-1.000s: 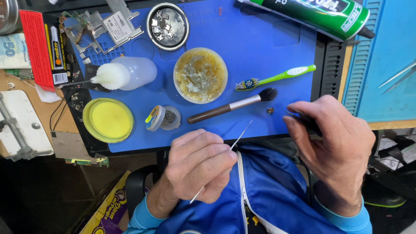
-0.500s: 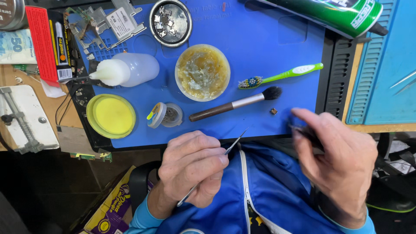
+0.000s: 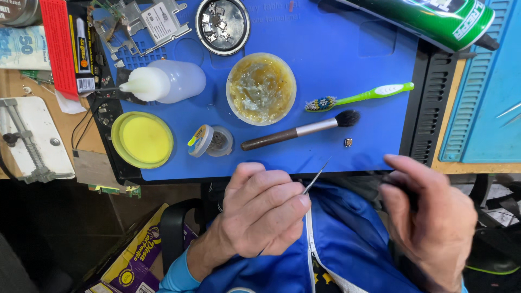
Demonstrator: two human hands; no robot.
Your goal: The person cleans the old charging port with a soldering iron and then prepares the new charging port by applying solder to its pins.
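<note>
Here, the left hand (image 3: 260, 211) pinches slim metal tweezers (image 3: 317, 176) mid-shaft at the table's near edge, tips toward the blue mat (image 3: 336, 49): light, stiff, slippery, sharp-tipped. At right, the right hand (image 3: 429, 217) curls around something dark, too blurred to identify.

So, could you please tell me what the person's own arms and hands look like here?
Both hands are bare, with no gloves, rings or watch in view. The left hand comes out of a bright blue jacket sleeve ending in a lighter blue cuff. The right hand is blurred; a sliver of the same light blue shows at its wrist.
</note>
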